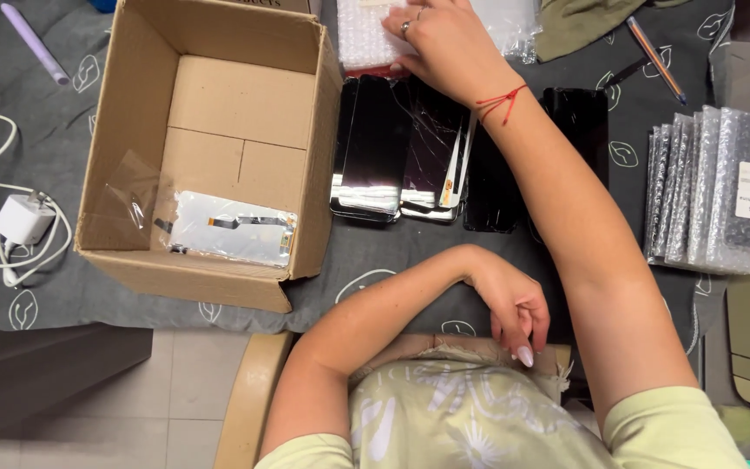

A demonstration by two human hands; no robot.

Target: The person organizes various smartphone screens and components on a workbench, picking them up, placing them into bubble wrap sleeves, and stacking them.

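The right hand (444,43) reaches to the far side of the table, palm down on a bubble-wrap pouch (366,35) that lies just beyond a row of black phone screens (401,148); its fingers rest flat or lightly curled on the pouch, and whether they have actually closed on an edge cannot be told from here. The left hand (514,308) hangs idle at the near edge of the table, fingers loosely curled downward, holding nothing. The screens overlap one another like shingles, and one of them shows cracked glass, so to lift the pouch well the hand should probably pinch it by its near edge and raise it clear before drawing it back, rather than dragging it across the glass. The forearm crosses right over the row, so keeping the wrist high would likely avoid nudging the stack. To the left stands an open cardboard box (132,130) with one wrapped screen panel (232,227) lying flat on its bottom. At the right, a stack of bubble-wrapped packets (713,191) leans in a neat row.
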